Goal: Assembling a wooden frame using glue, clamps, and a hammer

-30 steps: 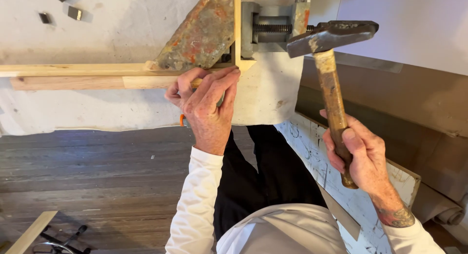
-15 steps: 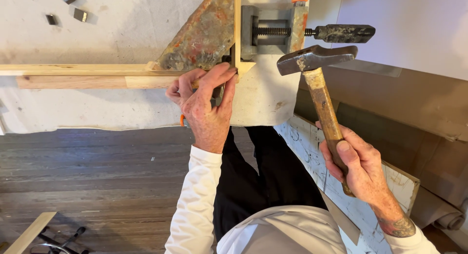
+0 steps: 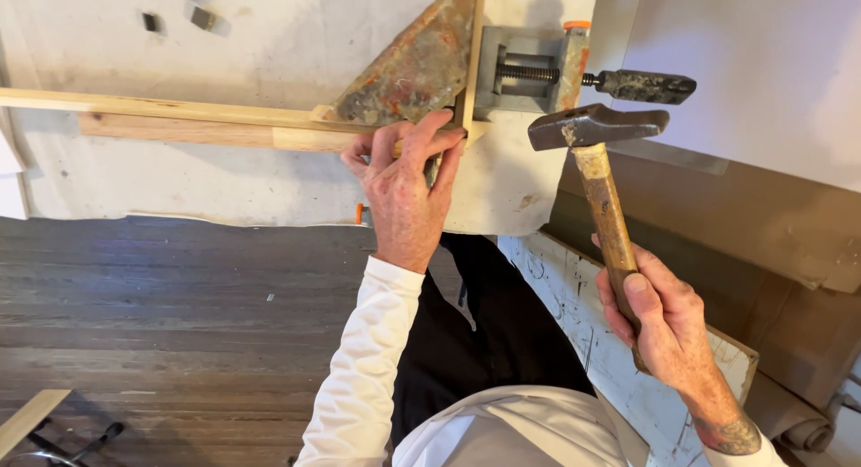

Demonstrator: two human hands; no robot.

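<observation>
The corner of the thin pale wooden strips is hemmed in on the right by the grey metal clamp with its screw and dark handle, and on the far side by the paint-stained triangular block. The near side is taken up by the left hand. Open room is left between that hand and the rusty steel-headed hammer with a worn wooden shaft, held raised by the right hand. The white-covered tabletop is unobstructed to the left.

The dark iron-headed hammer had a rust-stained tan handle. The triangular metal brace was mottled grey with orange and red blotches. The long pale wood strips were light yellow, the clamp's cap bright orange, the sleeve plain white, the plank floor dark brown.
</observation>
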